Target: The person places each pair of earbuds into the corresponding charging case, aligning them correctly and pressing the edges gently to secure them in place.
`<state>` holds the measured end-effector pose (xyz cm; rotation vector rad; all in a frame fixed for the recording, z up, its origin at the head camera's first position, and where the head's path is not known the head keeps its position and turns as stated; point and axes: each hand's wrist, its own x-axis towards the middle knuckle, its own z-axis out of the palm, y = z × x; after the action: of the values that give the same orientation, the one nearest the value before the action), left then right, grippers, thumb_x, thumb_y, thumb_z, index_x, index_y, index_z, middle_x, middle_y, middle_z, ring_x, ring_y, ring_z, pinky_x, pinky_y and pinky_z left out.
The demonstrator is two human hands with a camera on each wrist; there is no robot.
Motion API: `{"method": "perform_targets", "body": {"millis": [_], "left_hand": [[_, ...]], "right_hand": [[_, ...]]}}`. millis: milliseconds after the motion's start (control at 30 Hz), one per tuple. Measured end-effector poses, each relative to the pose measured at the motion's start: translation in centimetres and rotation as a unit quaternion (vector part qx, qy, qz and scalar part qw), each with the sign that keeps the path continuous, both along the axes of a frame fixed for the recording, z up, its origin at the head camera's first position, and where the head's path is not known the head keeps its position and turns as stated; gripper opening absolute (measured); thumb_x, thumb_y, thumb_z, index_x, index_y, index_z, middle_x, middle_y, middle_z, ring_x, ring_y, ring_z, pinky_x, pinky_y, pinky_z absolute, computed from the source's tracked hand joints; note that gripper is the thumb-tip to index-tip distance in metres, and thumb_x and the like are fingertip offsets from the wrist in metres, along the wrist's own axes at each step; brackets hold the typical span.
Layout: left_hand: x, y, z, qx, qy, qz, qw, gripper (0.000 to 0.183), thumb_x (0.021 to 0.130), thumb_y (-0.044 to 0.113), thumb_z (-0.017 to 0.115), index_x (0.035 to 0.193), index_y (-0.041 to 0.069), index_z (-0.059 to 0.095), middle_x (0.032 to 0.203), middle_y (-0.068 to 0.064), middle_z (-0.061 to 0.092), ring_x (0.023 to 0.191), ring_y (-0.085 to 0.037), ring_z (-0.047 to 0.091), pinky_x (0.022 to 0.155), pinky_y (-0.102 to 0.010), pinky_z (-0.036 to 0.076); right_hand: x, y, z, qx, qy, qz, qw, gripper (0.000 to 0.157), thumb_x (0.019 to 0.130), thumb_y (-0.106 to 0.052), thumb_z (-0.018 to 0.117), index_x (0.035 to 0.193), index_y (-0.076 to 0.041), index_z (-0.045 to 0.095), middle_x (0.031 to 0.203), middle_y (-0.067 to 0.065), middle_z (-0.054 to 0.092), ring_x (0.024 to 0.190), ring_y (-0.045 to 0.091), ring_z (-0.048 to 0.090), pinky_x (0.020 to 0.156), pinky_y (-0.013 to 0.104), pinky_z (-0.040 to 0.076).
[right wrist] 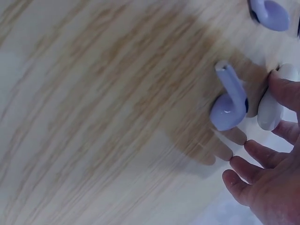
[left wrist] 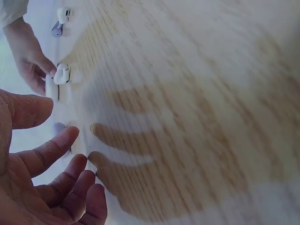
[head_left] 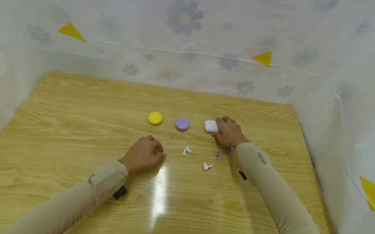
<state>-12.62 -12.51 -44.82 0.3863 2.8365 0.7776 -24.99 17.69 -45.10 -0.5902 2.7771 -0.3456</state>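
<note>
Leftmost on my feed is the left hand on the wooden table's left half, fingers loosely curled around nothing. Looks like it's just idling there, can't tell if it touches the wood. Beyond it, toward the far edge, I've got a glossy yellow round case, then a lilac round case. They're in a row parallel to that edge, I guess so each one's easy to reach. Next comes a white earbud, loose on the wood. The white earbud case ends the row, right of the table's middle; a second white earbud lies well back from it. The right hand pinches that case by its right end, thumb opposite fingers, probably because it's smooth and could slide. Last are two lilac earbuds, the one closer to the right edge beside the right sleeve.
</note>
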Motion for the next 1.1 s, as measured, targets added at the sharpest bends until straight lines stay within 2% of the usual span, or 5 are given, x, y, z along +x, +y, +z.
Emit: {"method": "perform_targets", "body": {"millis": [367,633,767,933,1100], "left_hand": [[0.0,0.0,-0.4,-0.004,0.008,-0.005,0.9999,0.021,0.088,0.031,0.064,0.092,0.011,0.071,0.107,-0.01,0.067,0.103,-0.026,0.06,0.093,-0.043,0.047],[-0.1,-0.1,-0.5,-0.005,0.011,-0.008,0.9999,0.02,0.088,0.031,0.064,0.091,0.012,0.071,0.104,-0.008,0.069,0.102,-0.024,0.059,0.093,-0.042,0.046],[-0.3,-0.3,-0.5,-0.002,0.007,-0.003,1.0,0.02,0.088,0.032,0.064,0.091,0.013,0.071,0.106,-0.008,0.068,0.103,-0.025,0.059,0.093,-0.042,0.047],[-0.5,-0.6,-0.3,0.0,-0.005,0.0,1.0,0.021,0.088,0.032,0.064,0.092,0.013,0.07,0.109,-0.009,0.067,0.105,-0.026,0.059,0.094,-0.043,0.046],[-0.7,-0.7,-0.3,-0.003,-0.014,0.001,0.9999,0.022,0.089,0.033,0.062,0.094,0.013,0.07,0.109,-0.008,0.067,0.107,-0.024,0.058,0.095,-0.042,0.046]], "right_hand": [[0.4,0.2,-0.4,-0.01,0.054,0.005,0.999,0.057,0.091,-0.036,0.063,0.134,-0.002,0.049,0.139,0.027,0.046,0.123,0.046,0.049,0.096,0.062,0.044],[1.6,0.2,-0.1,-0.034,0.12,0.004,0.992,0.057,0.088,-0.035,0.068,0.132,-0.002,0.051,0.141,0.026,0.045,0.129,0.045,0.044,0.097,0.062,0.043],[2.7,-0.1,0.4,-0.074,0.168,0.004,0.983,0.052,0.085,-0.03,0.072,0.126,-0.003,0.055,0.138,0.024,0.048,0.127,0.045,0.047,0.098,0.06,0.043],[4.1,-0.5,1.2,-0.122,0.235,0.023,0.964,0.051,0.08,-0.025,0.077,0.12,-0.001,0.057,0.133,0.023,0.051,0.123,0.043,0.05,0.095,0.058,0.045],[5.2,-1.1,2.0,-0.15,0.285,0.048,0.946,0.05,0.078,-0.024,0.079,0.118,-0.001,0.059,0.13,0.022,0.053,0.121,0.04,0.051,0.094,0.056,0.046]]}}
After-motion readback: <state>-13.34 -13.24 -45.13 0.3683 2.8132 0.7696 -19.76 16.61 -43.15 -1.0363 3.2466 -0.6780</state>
